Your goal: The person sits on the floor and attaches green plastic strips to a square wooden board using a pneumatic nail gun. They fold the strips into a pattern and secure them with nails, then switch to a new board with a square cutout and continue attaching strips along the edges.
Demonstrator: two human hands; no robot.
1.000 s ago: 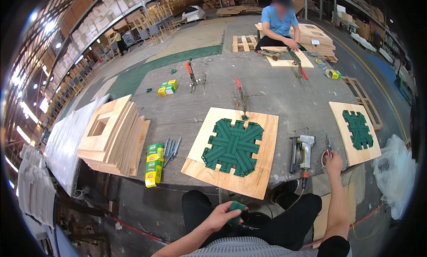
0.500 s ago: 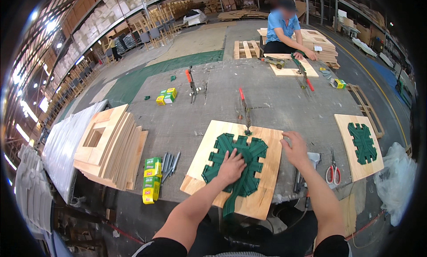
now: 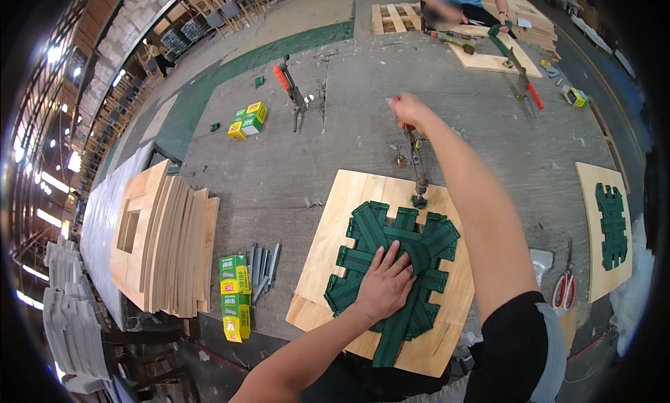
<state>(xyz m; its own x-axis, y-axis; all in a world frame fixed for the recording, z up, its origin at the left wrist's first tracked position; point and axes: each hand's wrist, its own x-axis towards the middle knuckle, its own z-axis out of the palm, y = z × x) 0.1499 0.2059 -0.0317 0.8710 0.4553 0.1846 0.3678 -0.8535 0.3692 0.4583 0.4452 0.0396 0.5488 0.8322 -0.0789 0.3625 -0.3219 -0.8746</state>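
Observation:
My left hand point(image 3: 386, 281) lies flat, fingers apart, on green woven webbing straps point(image 3: 438, 244). The straps criss-cross over a light wooden board point(image 3: 319, 263) in front of me, and one long tail hangs toward its near edge. My arm reaches across the right of the board, and my right hand point(image 3: 412, 112) is closed around the red handle of a toggle clamp point(image 3: 419, 167). The clamp's foot rests at the board's far edge, on a bit of green strap. Most of the handle is hidden in my fingers.
Staple boxes point(image 3: 236, 298) and metal staple strips point(image 3: 262, 270) lie left of the board. Further left stand stacked wooden frames point(image 3: 164, 242). Red-handled scissors point(image 3: 564, 288) and another strapped board point(image 3: 600, 228) are at right. Another toggle clamp point(image 3: 294, 96) and a co-worker point(image 3: 474, 2) are beyond.
My right hand has gone from beside the board's right edge forward to the clamp handle and closed on it. The left hand stays on the webbing. The whole view has shifted.

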